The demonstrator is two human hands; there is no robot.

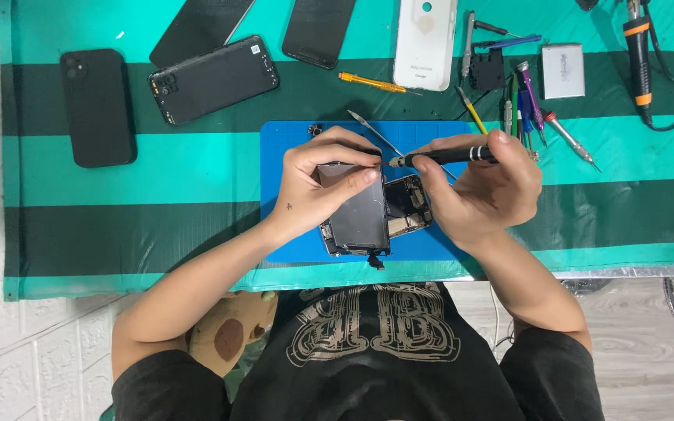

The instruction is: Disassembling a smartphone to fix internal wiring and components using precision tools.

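An opened phone point(409, 206) lies on a blue work mat point(290, 156), its circuit boards exposed. My left hand point(317, 183) grips the lifted screen panel point(360, 218) at its top edge and holds it tilted over the phone body. My right hand point(481, 191) holds a black precision screwdriver point(442, 157), its tip pointing left to the panel's upper corner, close to my left fingertips.
On the green striped table cover point(118, 234) lie a black phone case point(97, 105), a dark phone back point(212, 78), two dark screens, a white phone back point(425, 35), tweezers point(376, 134), several screwdrivers point(528, 97), a battery point(562, 70) and a soldering tool point(638, 58).
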